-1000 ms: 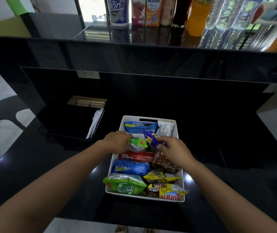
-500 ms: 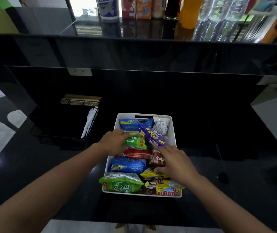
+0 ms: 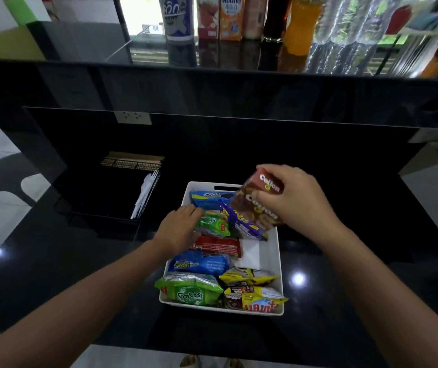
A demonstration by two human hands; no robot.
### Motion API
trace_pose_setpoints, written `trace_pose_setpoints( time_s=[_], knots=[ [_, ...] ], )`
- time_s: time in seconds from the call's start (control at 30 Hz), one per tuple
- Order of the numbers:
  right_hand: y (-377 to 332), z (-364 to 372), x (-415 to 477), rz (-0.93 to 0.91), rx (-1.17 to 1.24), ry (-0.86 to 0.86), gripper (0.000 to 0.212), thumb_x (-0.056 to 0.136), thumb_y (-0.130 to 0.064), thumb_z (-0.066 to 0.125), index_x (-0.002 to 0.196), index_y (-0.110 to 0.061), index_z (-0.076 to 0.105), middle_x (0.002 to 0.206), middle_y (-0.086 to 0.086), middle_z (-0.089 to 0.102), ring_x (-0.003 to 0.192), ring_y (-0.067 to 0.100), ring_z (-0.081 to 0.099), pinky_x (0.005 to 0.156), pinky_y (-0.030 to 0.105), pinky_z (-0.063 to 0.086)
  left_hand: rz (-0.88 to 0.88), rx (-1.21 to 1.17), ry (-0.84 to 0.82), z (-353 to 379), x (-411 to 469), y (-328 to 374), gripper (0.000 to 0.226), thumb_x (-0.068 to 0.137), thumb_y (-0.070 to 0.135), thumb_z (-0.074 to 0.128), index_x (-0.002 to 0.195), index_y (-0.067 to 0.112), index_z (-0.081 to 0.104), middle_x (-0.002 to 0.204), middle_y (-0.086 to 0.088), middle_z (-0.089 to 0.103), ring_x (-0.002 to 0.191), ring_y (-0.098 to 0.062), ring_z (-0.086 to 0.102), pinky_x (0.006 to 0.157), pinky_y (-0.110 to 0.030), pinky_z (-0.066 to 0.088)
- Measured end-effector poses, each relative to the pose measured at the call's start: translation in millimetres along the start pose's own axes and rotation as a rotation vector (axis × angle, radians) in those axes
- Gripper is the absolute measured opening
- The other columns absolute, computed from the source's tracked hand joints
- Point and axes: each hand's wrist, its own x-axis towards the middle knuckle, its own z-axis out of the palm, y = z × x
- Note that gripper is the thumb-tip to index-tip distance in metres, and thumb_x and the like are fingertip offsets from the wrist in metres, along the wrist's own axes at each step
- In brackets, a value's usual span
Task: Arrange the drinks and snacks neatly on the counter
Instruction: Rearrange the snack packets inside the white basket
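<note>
A white bin (image 3: pixel 275 251) full of snack packets stands on the black lower counter. My right hand (image 3: pixel 296 200) grips a brown Collon box (image 3: pixel 255 205), lifted above the bin's far right part. My left hand (image 3: pixel 179 228) rests on the small green packet (image 3: pixel 213 225) inside the bin, fingers curled over its left end. Around them lie a blue packet (image 3: pixel 208 199), a purple packet (image 3: pixel 241 221), a red bar (image 3: pixel 217 247), a blue Voli packet (image 3: pixel 199 264), a large green packet (image 3: pixel 190 289) and two yellow packets (image 3: pixel 248 277). A bare white patch of bin floor (image 3: pixel 251 254) shows where the box lay.
A black wire basket (image 3: pixel 111 197) with white plastic cutlery and wooden sticks stands left of the bin. On the raised upper counter (image 3: pixel 159 51) stand a can, juice cartons, a dark bottle, an orange bottle and clear water bottles. A wall socket (image 3: pixel 132 118) sits on the black panel.
My right hand has lifted the brown Collon box out of the bin and carried it up toward the far right. My left hand stays on the small green packet.
</note>
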Motion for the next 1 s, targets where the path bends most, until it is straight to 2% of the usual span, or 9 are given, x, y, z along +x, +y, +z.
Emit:
trace_pose_setpoints(
  time_s=[0.07, 0.17, 0.3, 0.37, 0.5, 0.7, 0.87, 1.0],
  knots=[
    [10, 7, 24, 0.037, -0.055, -0.022, 0.053, 0.079, -0.038, 0.070, 0.129, -0.027, 0.055, 0.109, -0.007, 0.062, 0.101, 0.013, 0.052, 0.079, 0.032, 0.047, 0.030, -0.012, 0.048, -2, 8, 5, 0.053, 0.085, 0.037, 0.061, 0.132, 0.020, 0.044, 0.125, 0.000, 0.051, 0.119, -0.021, 0.048, 0.091, -0.032, 0.040],
    [27, 33, 46, 0.094, -0.121, -0.104, 0.053, 0.082, -0.035, 0.069, 0.131, -0.024, 0.054, 0.119, 0.002, 0.062, 0.109, 0.019, 0.054, 0.085, 0.035, 0.049, 0.023, -0.073, 0.094, -4, 27, 18, 0.068, 0.080, 0.043, 0.066, 0.139, 0.021, 0.039, 0.131, -0.001, 0.051, 0.123, -0.021, 0.048, 0.097, -0.032, 0.040],
    [42, 60, 68, 0.145, -0.124, -0.165, 0.047, 0.083, -0.033, 0.069, 0.127, -0.022, 0.056, 0.118, 0.005, 0.064, 0.104, 0.021, 0.060, 0.081, 0.035, 0.053, 0.028, -0.106, 0.006, 4, 48, 28, 0.092, 0.076, 0.050, 0.068, 0.149, 0.022, 0.019, 0.153, -0.002, 0.029, 0.140, -0.019, 0.029, 0.114, -0.036, 0.029],
    [47, 62, 82, 0.174, -0.116, -0.153, 0.048, 0.082, -0.034, 0.070, 0.126, -0.021, 0.055, 0.115, 0.006, 0.064, 0.101, 0.023, 0.062, 0.079, 0.037, 0.054, 0.048, -0.093, -0.032, 8, 54, 29, 0.096, 0.075, 0.054, 0.068, 0.150, 0.023, 0.017, 0.156, 0.000, 0.023, 0.143, -0.019, 0.024, 0.117, -0.037, 0.024],
    [60, 62, 100, 0.204, -0.169, -0.134, 0.050, 0.078, -0.036, 0.073, 0.123, -0.024, 0.055, 0.112, 0.006, 0.065, 0.098, 0.024, 0.062, 0.073, 0.035, 0.054, 0.105, -0.077, -0.006, 9, 60, 27, 0.085, 0.077, 0.047, 0.068, 0.147, 0.027, 0.024, 0.153, 0.002, 0.029, 0.140, -0.019, 0.028, 0.113, -0.037, 0.025],
    [74, 84, 93, 0.181, -0.209, -0.264, 0.055, 0.078, -0.032, 0.075, 0.128, -0.020, 0.056, 0.119, 0.008, 0.064, 0.103, 0.024, 0.061, 0.077, 0.033, 0.051, 0.182, -0.103, 0.031, 2, 58, 30, 0.072, 0.081, 0.037, 0.064, 0.144, 0.028, 0.030, 0.143, 0.003, 0.038, 0.134, -0.017, 0.033, 0.109, -0.036, 0.030],
    [78, 97, 89, 0.142, -0.217, -0.421, 0.056, 0.076, -0.033, 0.077, 0.126, -0.017, 0.056, 0.121, 0.007, 0.062, 0.106, 0.022, 0.059, 0.075, 0.028, 0.045, 0.232, -0.088, 0.035, 2, 48, 26, 0.065, 0.086, 0.039, 0.058, 0.145, 0.029, 0.032, 0.139, 0.006, 0.041, 0.132, -0.014, 0.034, 0.107, -0.033, 0.029],
    [78, 108, 78, 0.073, -0.315, -0.431, 0.052, 0.079, -0.030, 0.074, 0.126, -0.018, 0.054, 0.121, 0.007, 0.061, 0.106, 0.023, 0.058, 0.077, 0.030, 0.045, 0.228, -0.140, 0.035, -2, 41, 25, 0.066, 0.086, 0.041, 0.059, 0.145, 0.028, 0.033, 0.141, 0.006, 0.041, 0.134, -0.014, 0.033, 0.110, -0.035, 0.030]
  ],
)
